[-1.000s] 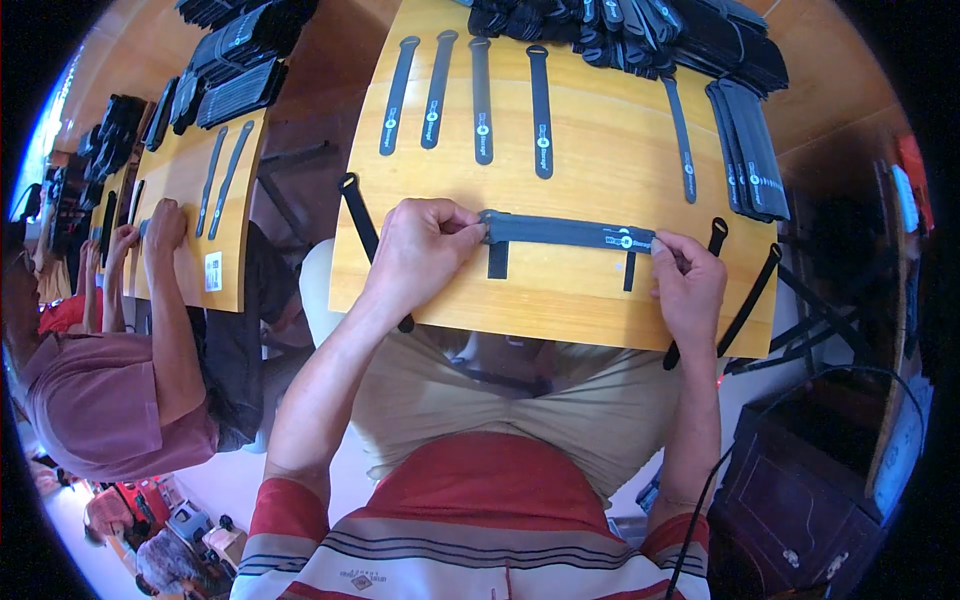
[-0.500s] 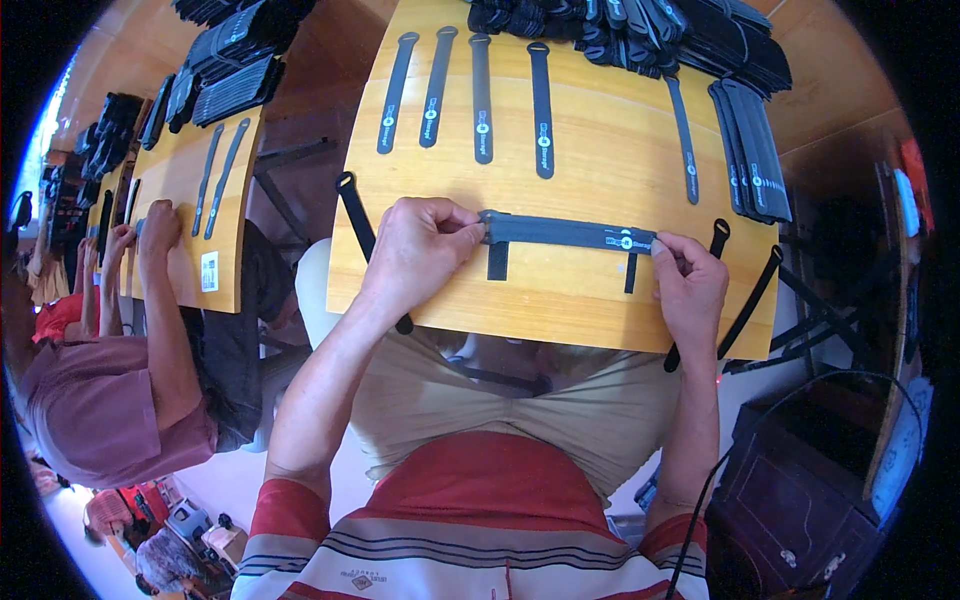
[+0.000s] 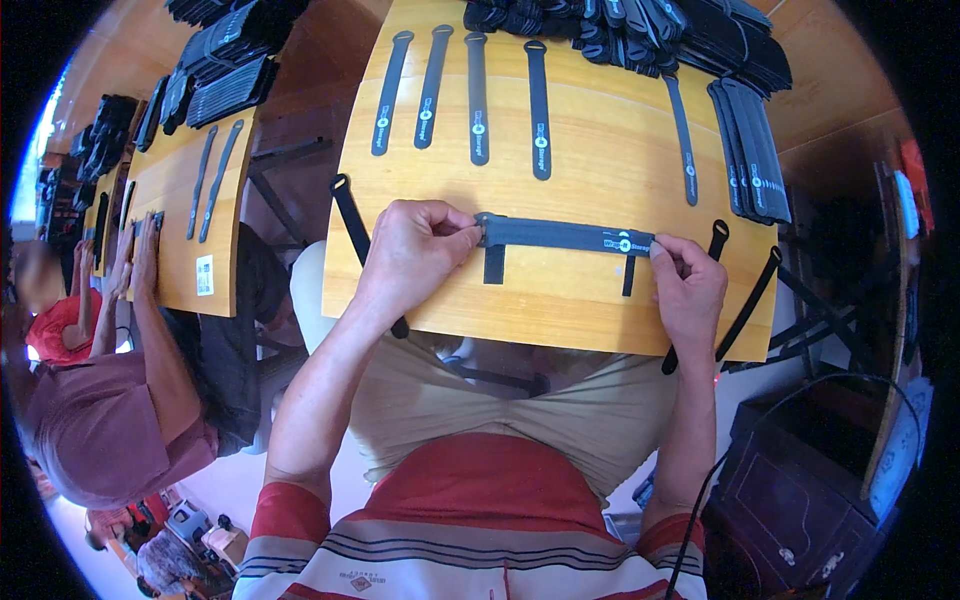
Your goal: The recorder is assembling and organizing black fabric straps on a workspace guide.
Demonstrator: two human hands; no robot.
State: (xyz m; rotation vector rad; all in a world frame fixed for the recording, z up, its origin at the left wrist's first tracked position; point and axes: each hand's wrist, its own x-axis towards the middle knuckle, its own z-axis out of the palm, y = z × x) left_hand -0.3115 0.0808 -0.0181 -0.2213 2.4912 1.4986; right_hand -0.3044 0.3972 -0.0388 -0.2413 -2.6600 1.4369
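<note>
Head camera view shows both my hands over the wooden table [image 3: 460, 308], with the grey strap [image 3: 560, 233] stretched between them. My left hand [image 3: 415, 250] is nearly closed, thumb and forefinger pinching the strap's left end; my right hand [image 3: 688, 285] has its fingers curled in, and the tips pinch the other end. If one hand would pull harder than the other, I think the strap could slip sideways and lie crooked over the wide dark strip [image 3: 494, 266], just right of my left fingertips, and the narrow dark strip [image 3: 628, 276], just left of my right ones. If these pieces have a gripping surface, which I cannot tell, the strap might catch on them in a wrong position. A careless turn of my left wrist could also push the black strap [image 3: 346, 208], which passes under that hand and over the table's near edge, down to the floor. As for direction, the long axis of the grey strap goes from hand to hand, almost straight across me, its right end slightly nearer to my body. Its pale printed mark sits close to my right fingertips; which end has a slot I cannot say, because my fingers cover both ends.
</note>
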